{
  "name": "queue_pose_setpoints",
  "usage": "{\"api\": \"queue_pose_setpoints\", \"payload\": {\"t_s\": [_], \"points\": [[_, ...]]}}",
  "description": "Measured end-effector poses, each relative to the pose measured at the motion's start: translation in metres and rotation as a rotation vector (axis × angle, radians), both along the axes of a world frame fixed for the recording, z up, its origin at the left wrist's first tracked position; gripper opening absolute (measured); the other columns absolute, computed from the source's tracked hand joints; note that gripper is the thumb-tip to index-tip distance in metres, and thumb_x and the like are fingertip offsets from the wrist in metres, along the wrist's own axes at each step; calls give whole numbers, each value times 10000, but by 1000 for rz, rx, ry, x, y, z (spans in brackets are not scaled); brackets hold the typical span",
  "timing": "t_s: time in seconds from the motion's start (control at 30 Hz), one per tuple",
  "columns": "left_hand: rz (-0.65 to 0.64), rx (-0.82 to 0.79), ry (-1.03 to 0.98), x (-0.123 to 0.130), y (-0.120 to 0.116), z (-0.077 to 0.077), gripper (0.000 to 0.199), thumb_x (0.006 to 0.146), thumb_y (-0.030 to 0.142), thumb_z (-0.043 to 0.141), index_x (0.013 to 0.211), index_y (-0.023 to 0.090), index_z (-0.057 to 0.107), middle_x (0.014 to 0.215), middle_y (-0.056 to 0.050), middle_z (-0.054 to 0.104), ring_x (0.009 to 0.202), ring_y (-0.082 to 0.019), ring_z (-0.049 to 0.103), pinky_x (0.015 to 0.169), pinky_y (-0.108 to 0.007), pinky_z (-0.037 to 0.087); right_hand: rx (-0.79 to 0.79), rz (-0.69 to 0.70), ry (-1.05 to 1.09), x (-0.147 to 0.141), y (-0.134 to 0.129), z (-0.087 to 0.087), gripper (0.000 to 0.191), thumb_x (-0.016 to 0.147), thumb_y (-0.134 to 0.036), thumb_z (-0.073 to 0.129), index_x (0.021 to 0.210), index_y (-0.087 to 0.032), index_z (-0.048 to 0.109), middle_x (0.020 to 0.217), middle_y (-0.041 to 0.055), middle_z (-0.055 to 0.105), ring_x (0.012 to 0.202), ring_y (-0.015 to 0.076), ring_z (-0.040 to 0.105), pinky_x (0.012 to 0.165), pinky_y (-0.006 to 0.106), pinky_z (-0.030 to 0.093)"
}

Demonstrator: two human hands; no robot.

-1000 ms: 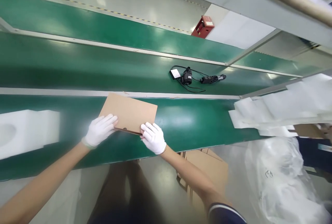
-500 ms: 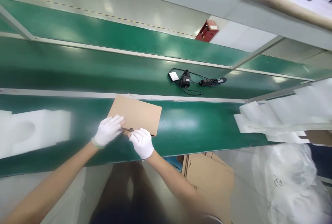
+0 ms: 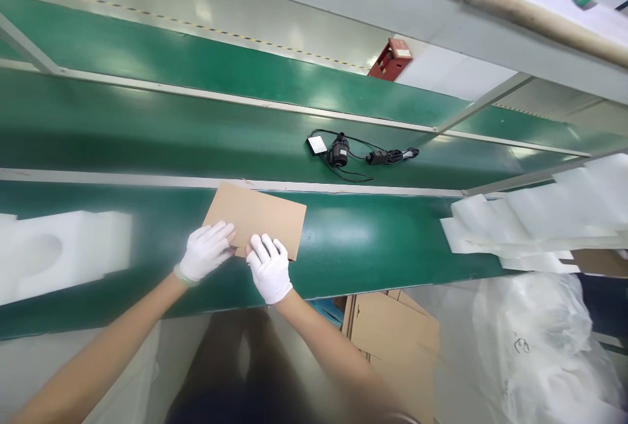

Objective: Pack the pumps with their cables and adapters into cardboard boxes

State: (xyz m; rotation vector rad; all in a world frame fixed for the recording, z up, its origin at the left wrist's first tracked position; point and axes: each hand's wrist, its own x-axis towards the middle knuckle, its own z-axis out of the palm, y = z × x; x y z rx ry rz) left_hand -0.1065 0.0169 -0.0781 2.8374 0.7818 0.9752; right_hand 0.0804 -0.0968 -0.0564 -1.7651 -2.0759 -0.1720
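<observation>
A flat brown cardboard box (image 3: 262, 211) lies at an angle on the green near bench. My left hand (image 3: 205, 252), in a white glove, grips its near left edge with the fingers on top. My right hand (image 3: 269, 270), gloved too, curls over the near edge, fingers on the lid and thumb at the front. Between the hands a small tab (image 3: 240, 252) shows at that edge. The front face of the box is mostly hidden by my hands.
Beyond the white rail, a black pump (image 3: 339, 150) with cables and a labelled black box (image 3: 316, 144) lies on a green conveyor. White foam pieces (image 3: 93, 247) sit left; stacked foam sheets (image 3: 534, 214) sit right. Cardboard (image 3: 392, 326) and plastic bags (image 3: 544, 339) stand below the bench.
My right hand has opened out from a tighter curl, its fingers now spread on the lid. The dark gap at the near edge has narrowed. The pump and cables have shifted slightly left.
</observation>
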Motion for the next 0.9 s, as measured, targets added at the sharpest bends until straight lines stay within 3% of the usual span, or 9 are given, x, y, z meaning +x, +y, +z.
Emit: {"api": "queue_pose_setpoints", "payload": {"t_s": [0.1,0.3,0.5,0.7,0.77,0.9], "points": [[4,40,9,1,0,1,356,801,250,640,1155,231,607,1196,-94,648,1119,-272,598,895,-393,446,36,-25,-3,-4,1,-2,169,934,-201,493,1048,-233,614,1300,10,585,1224,230,479,1029,445,302],[15,53,10,1,-2,3,360,796,246,639,1154,241,607,1196,-85,649,1121,-274,597,898,-394,443,-91,-28,67,-5,0,2,179,922,-194,498,1051,-232,616,1331,40,555,1272,224,444,1042,443,307],[37,54,37,2,-2,3,333,809,269,631,1139,241,601,1200,-83,647,1113,-278,602,885,-400,449,-90,-90,59,-12,6,-4,133,923,-167,497,951,-222,615,1288,43,583,1239,224,479,1055,475,299],[106,40,31,10,1,3,310,830,331,637,1118,222,603,1204,-95,644,1145,-288,579,903,-408,435,-115,-176,220,-3,26,2,128,899,-202,538,1018,-178,581,1191,92,625,1213,199,503,1070,398,328],[128,47,11,12,0,2,332,831,312,636,1144,212,590,1198,-100,646,1149,-292,576,905,-415,431,-134,-260,239,6,32,9,272,844,-297,623,1065,-149,571,1277,145,561,1271,256,442,1076,434,319],[131,34,3,14,2,0,357,842,271,611,1192,211,570,1194,-101,648,1144,-288,579,920,-422,429,-209,-480,189,18,45,21,618,717,-486,717,1200,-144,538,1466,227,325,1365,446,212,986,628,303]]}}
